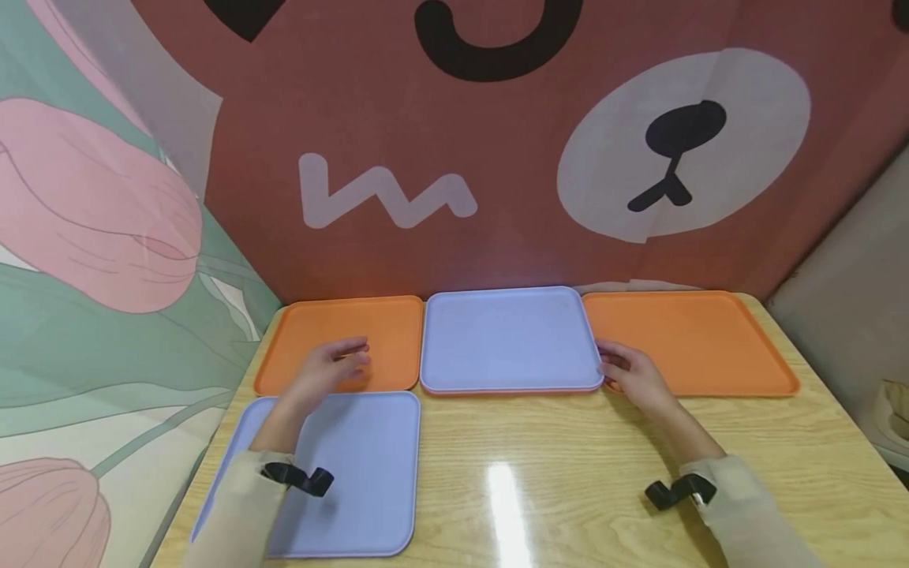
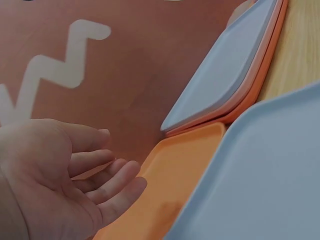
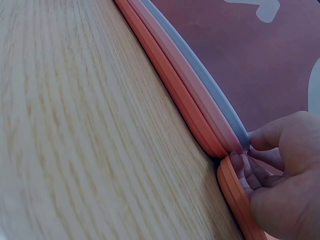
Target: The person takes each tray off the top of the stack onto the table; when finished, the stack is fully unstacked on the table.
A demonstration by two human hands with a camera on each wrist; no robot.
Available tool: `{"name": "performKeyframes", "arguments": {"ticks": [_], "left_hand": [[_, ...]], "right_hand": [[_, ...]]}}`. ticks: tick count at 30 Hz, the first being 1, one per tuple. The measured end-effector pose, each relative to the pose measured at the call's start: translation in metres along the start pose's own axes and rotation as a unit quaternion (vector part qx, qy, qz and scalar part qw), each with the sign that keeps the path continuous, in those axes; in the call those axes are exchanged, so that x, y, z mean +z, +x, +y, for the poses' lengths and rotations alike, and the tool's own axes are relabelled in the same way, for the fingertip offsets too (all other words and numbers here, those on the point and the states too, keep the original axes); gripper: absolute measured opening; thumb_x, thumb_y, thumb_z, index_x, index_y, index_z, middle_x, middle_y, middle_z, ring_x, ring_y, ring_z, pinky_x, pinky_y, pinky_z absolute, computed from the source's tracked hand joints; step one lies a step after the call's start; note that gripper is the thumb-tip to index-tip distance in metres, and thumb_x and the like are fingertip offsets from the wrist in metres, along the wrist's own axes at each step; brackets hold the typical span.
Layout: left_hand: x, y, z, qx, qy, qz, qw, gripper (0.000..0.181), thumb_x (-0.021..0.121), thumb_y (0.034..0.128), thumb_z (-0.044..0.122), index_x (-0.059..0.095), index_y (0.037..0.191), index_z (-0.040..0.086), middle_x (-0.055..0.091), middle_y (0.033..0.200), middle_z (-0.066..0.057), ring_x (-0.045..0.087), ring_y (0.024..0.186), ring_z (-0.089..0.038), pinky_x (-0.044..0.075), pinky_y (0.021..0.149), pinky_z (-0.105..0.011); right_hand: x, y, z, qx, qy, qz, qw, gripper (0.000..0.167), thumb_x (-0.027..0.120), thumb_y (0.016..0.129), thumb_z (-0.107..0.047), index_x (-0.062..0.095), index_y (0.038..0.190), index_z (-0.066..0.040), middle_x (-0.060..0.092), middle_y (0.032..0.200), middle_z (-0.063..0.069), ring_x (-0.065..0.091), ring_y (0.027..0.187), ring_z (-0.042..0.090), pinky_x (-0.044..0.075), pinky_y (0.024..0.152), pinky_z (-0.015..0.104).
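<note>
A blue tray (image 1: 511,339) lies on top of a stack at the back middle of the table. Under it, the right wrist view shows a pink tray (image 3: 192,92) and an orange-red tray (image 3: 175,95). At the stack's right edge, my right hand (image 1: 635,379) pinches the blue tray's rim with bent fingers; some fingertips sit lower, beside the pink edge. My left hand (image 1: 330,371) hovers over the left orange tray (image 1: 394,323), palm turned toward the stack, fingers loosely spread and holding nothing. Below that arm lies another blue tray (image 1: 369,473).
Another orange tray (image 1: 696,339) sits right of the stack, close against it. A wooden table (image 1: 568,473) carries all the trays. Behind it rises a printed brown cloth (image 1: 398,260), with a flower-patterned cloth (image 1: 106,355) on the left.
</note>
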State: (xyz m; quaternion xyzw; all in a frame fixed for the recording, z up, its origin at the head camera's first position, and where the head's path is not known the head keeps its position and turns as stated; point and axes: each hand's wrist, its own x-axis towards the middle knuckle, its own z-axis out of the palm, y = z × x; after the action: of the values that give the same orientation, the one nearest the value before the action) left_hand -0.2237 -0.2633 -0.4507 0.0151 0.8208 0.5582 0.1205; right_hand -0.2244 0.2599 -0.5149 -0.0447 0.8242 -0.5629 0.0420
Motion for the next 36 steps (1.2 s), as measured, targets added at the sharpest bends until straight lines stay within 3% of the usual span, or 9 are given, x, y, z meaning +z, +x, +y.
{"name": "performKeyframes", "arguments": {"ticks": [7, 15, 21, 27, 36], "left_hand": [[0.025, 0.028, 0.003, 0.003, -0.001, -0.008, 1.0000, 0.048, 0.058, 0.1045, 0.012, 0.048, 0.147, -0.006, 0.053, 0.140, -0.028, 0.059, 0.121, -0.039, 0.052, 0.100, -0.045], [0.048, 0.049, -0.001, 0.004, -0.019, -0.021, 0.9996, 0.046, 0.057, 0.1044, 0.010, 0.048, 0.145, -0.010, 0.054, 0.138, -0.030, 0.060, 0.121, -0.042, 0.052, 0.100, -0.046], [0.064, 0.058, 0.003, 0.002, -0.038, -0.016, 0.9991, 0.044, 0.056, 0.1038, 0.005, 0.048, 0.143, -0.012, 0.056, 0.134, -0.031, 0.061, 0.118, -0.043, 0.052, 0.100, -0.046], [0.078, 0.068, 0.001, -0.006, -0.036, 0.000, 0.9993, 0.041, 0.059, 0.1019, 0.006, 0.054, 0.139, -0.010, 0.060, 0.131, -0.027, 0.065, 0.108, -0.031, 0.056, 0.094, -0.041], [0.088, 0.074, -0.004, -0.028, -0.030, 0.032, 0.9987, 0.045, 0.064, 0.0981, 0.005, 0.056, 0.140, -0.007, 0.061, 0.126, -0.022, 0.063, 0.105, -0.027, 0.056, 0.091, -0.037]], "right_hand": [[0.000, 0.000, -0.001, 0.005, -0.005, -0.002, 1.0000, 0.050, 0.058, 0.103, -0.007, 0.043, 0.149, 0.009, 0.054, 0.137, 0.032, 0.055, 0.105, 0.004, 0.052, 0.079, 0.017], [0.000, 0.001, 0.002, 0.003, -0.002, -0.005, 1.0000, 0.050, 0.057, 0.104, -0.006, 0.043, 0.149, 0.008, 0.054, 0.137, 0.032, 0.055, 0.102, 0.000, 0.053, 0.080, 0.018], [0.000, 0.001, 0.001, 0.004, 0.001, -0.006, 1.0000, 0.050, 0.056, 0.104, -0.007, 0.042, 0.149, 0.009, 0.053, 0.137, 0.032, 0.055, 0.104, 0.003, 0.052, 0.081, 0.017], [0.000, 0.001, 0.003, 0.005, -0.012, -0.003, 0.9999, 0.049, 0.057, 0.104, -0.008, 0.044, 0.149, 0.008, 0.055, 0.136, 0.031, 0.056, 0.104, 0.003, 0.052, 0.080, 0.017], [-0.001, 0.002, 0.003, 0.001, -0.014, 0.001, 0.9999, 0.049, 0.057, 0.104, -0.007, 0.044, 0.148, 0.008, 0.055, 0.135, 0.031, 0.055, 0.103, 0.002, 0.052, 0.080, 0.017]]}}
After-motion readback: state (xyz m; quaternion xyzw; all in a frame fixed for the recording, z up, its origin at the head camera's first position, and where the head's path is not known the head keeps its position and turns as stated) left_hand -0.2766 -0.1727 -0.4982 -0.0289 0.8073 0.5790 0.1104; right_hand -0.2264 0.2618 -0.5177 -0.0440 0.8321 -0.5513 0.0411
